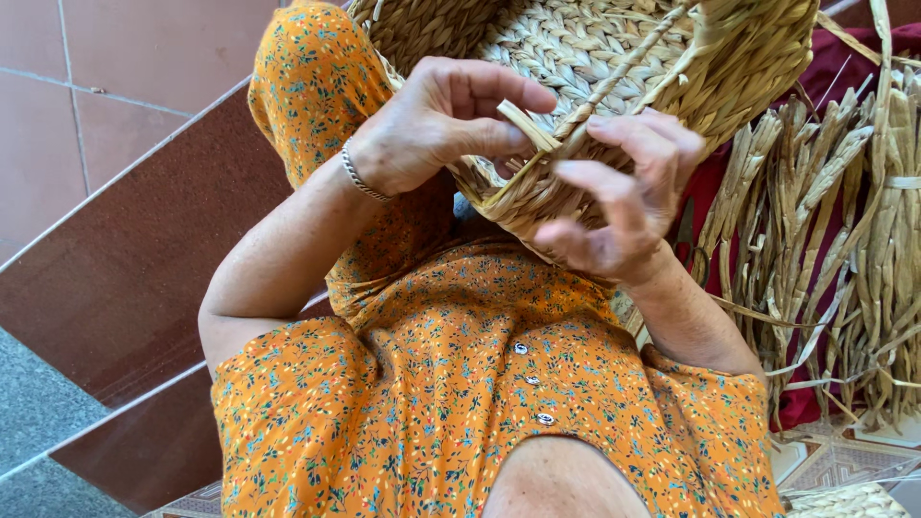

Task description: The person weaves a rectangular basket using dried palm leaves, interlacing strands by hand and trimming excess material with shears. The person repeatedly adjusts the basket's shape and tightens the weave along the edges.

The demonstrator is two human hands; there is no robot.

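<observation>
- The woven basket (614, 67) rests on the person's lap, tipped up against the knee in the orange flowered dress (460, 384), its rim turned toward the body. Nothing else props it, so a hard tug could, I think, roll it off toward the tiled steps (125, 240).
- The left hand (436, 125) is closed, thumb and forefinger pinching the flat end of a dried straw strand (530, 125) right at the basket's rim. The strand looks stiff and cut short; bent too sharply, it may crack or slip out of the pinch.
- The right hand (624, 201) is half curled, fingertips pressing on the braided rim just beside that strand, not clamped round anything that I can tell. If that pressure eases, the last tucks of the braid could loosen.
- A thin strand (633, 58) crosses the inside of the basket toward the two hands; it might snag on a finger.
- The bundle of dried straw (835, 249) lies on a dark red cloth (796, 403) at the person's right, near the elbow; a wide swing of that arm could scatter it.
</observation>
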